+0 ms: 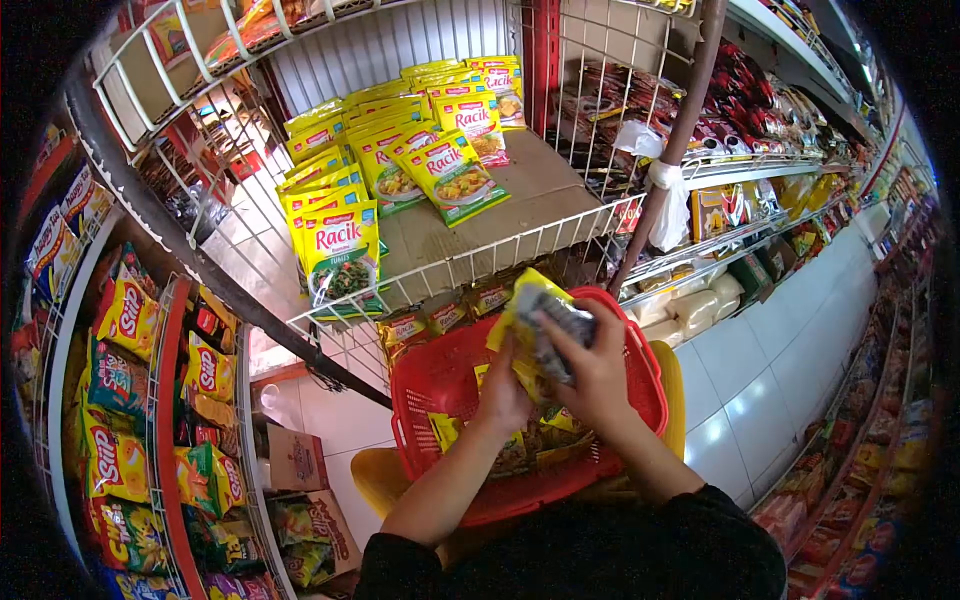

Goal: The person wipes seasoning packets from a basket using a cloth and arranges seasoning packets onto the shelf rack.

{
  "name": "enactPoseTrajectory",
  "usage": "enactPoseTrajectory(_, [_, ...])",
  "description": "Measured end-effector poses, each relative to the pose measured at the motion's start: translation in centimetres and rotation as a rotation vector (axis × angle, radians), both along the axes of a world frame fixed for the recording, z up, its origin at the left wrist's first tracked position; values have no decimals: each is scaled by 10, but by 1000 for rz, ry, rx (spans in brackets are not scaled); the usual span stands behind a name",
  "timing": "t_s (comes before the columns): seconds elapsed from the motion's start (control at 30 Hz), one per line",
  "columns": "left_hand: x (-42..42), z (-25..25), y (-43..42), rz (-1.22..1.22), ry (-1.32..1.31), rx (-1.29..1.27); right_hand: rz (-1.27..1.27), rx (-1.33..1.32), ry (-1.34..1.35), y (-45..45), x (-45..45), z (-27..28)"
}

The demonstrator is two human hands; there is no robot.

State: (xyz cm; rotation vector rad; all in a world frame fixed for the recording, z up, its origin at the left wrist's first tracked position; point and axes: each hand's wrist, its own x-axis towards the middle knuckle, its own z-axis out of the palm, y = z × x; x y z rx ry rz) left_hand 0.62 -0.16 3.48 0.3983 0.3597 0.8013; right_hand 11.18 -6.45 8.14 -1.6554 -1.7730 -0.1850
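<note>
Over the red plastic basket point(645, 375), a small bunch of yellow and dark seasoning packets point(535, 320) is between my two hands, blurred by motion. My left hand point(506, 390) grips the bunch from its lower left side. On the right side, my right hand point(598, 362) is closed on the same packets, with its fingers across their dark face. More yellow and brown packets point(445, 430) lie inside the basket, partly hidden by my forearms. Just beyond stands a wire shelf with rows of yellow Racik seasoning packets point(455, 175) on cardboard point(540, 185).
The basket rests on a yellow seat point(672, 385). A white wire rim point(500, 250) edges the shelf, with a brown post point(685, 110) at its right corner. Snack bags point(125, 315) fill racks on the left. Tiled floor point(740, 390) and stocked shelves lie to the right.
</note>
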Motion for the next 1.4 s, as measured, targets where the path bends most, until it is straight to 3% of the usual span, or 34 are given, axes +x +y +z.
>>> enactPoseTrajectory(0.07, [4, 0, -6, 42, 121, 40, -9, -32, -69, 6, 2, 0])
enactPoseTrajectory(0.2, [-3, -19, 9, -24, 74, 177, -236, 90, -18, 22, 24, -30])
enactPoseTrajectory(0.3, [-9, -15, 13, -7, 90, 130, 30, -249, 827, 22, 66, -50])
enactPoseTrajectory(0.33, [-11, -14, 15, -1, 97, 101, 35, -244, 824, 16, 72, -39])
enactPoseTrajectory(0.4, [-14, -11, 18, 23, 149, 103, 228, -585, 894, -4, 83, -15])
enactPoseTrajectory(0.47, [-17, -9, 20, 61, 262, 97, 267, -520, 861, -15, 98, -19])
enactPoseTrajectory(0.57, [-22, 1, 23, 23, 185, 53, 344, -389, 803, -20, 101, -15])
enactPoseTrajectory(0.7, [-17, -12, 22, 80, 124, 102, 129, -295, 787, -15, 65, 20])
enactPoseTrajectory(0.83, [-16, -16, 24, 100, 137, 71, 265, -352, 457, -10, 55, 16])
enactPoseTrajectory(0.97, [-17, -2, 23, 18, 88, -37, 276, -77, 501, -22, 53, 40])
enactPoseTrajectory(1.03, [-16, -2, 23, -20, 55, -71, 184, 287, 502, -26, 52, 64])
enactPoseTrajectory(1.07, [-14, -7, 23, -47, -8, -64, 187, 289, 501, -23, 48, 79])
enactPoseTrajectory(1.13, [-11, -14, 24, -108, -136, -44, 74, 529, 189, -7, 35, 111])
enactPoseTrajectory(1.17, [-10, -12, 25, -110, -137, -35, 74, 537, 188, 5, 27, 121])
enactPoseTrajectory(1.23, [-9, -10, 26, -64, -76, -64, -111, 583, -181, 29, 9, 138])
enactPoseTrajectory(1.3, [-13, -18, 29, -33, -37, -78, 10, 465, -155, 50, -10, 145])
enactPoseTrajectory(1.33, [-16, -24, 32, 5, 32, 146, 75, 396, -156, 52, -18, 137])
enactPoseTrajectory(1.4, [-18, -25, 35, 1, 8, 48, 142, 323, -160, 51, -25, 102])
